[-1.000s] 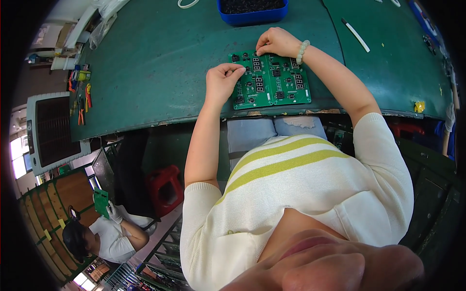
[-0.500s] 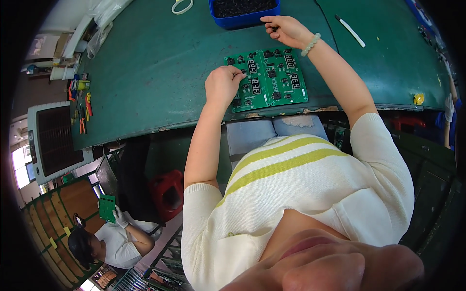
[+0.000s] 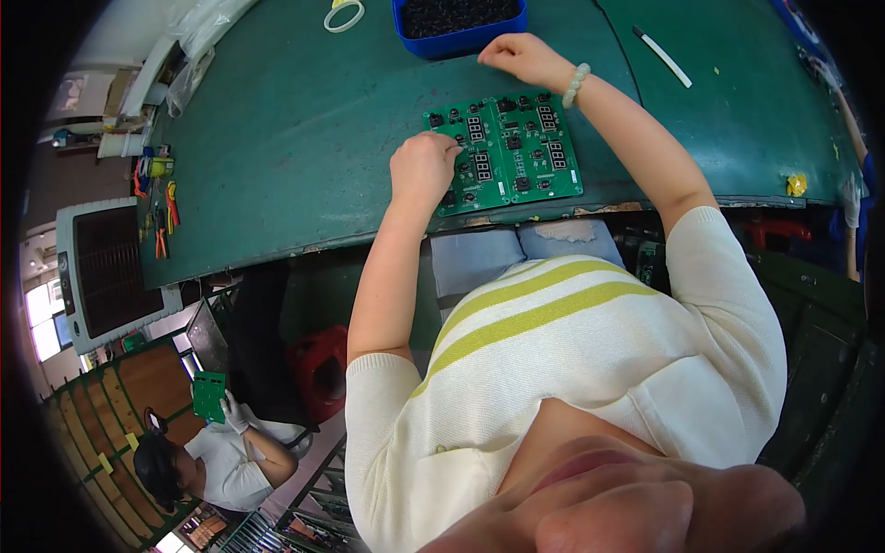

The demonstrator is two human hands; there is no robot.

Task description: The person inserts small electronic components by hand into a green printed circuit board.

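Note:
A green circuit board panel [image 3: 501, 172] lies flat near the table's front edge, carrying several digit displays and black square parts. My left hand [image 3: 424, 169] rests over the panel's left side, its fingers closed in a pinch; whatever they hold, if anything, is hidden. Just in front of a blue bin [image 3: 461, 41] full of small black parts is my right hand [image 3: 532, 61]. Its thumb and forefinger are pinched together over the table, and anything between them is too small to make out.
The green table [image 3: 295, 147] bears a white ring [image 3: 344, 16] and a white pen-like stick [image 3: 664, 58]. Pliers [image 3: 172, 205] and other hand tools lie along the left edge. A yellow scrap [image 3: 796, 185] sits at the right. Another person holds a green board [image 3: 209, 396] at lower left.
My right hand has shifted a little to the left along the bin's front, its fingers drawing together. My left hand stays at the panel's left side.

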